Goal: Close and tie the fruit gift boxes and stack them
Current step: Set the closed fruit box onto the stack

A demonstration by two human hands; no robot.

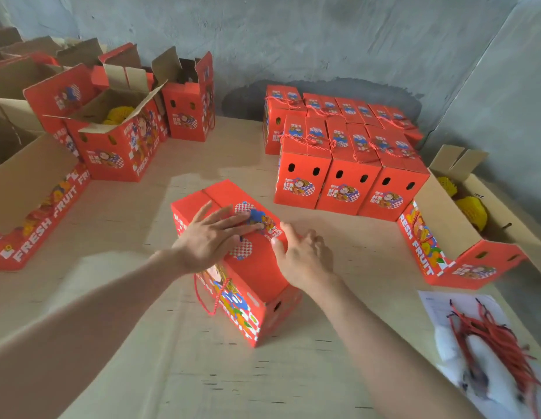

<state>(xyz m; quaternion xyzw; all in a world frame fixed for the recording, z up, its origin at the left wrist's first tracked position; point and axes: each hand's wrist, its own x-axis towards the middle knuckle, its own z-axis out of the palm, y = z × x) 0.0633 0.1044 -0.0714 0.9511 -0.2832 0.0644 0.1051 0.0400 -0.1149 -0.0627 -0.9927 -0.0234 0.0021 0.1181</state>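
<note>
A red fruit gift box (251, 264) stands in the middle of the board with its top flaps folded shut. My left hand (209, 237) lies flat on the top flaps with fingers spread. My right hand (302, 255) holds the box's right top edge, thumb on the flap and fingers over the side. A red rope handle (210, 297) hangs loose down the box's near left side. Closed, tied boxes (348, 158) stand packed in rows at the back right.
Open boxes (118, 140) with yellow fruit inside stand at the back left. A flat-lying open box (30, 207) is at the left, another open box (462, 237) at the right. A bundle of red ropes (490, 337) lies on white paper at the lower right.
</note>
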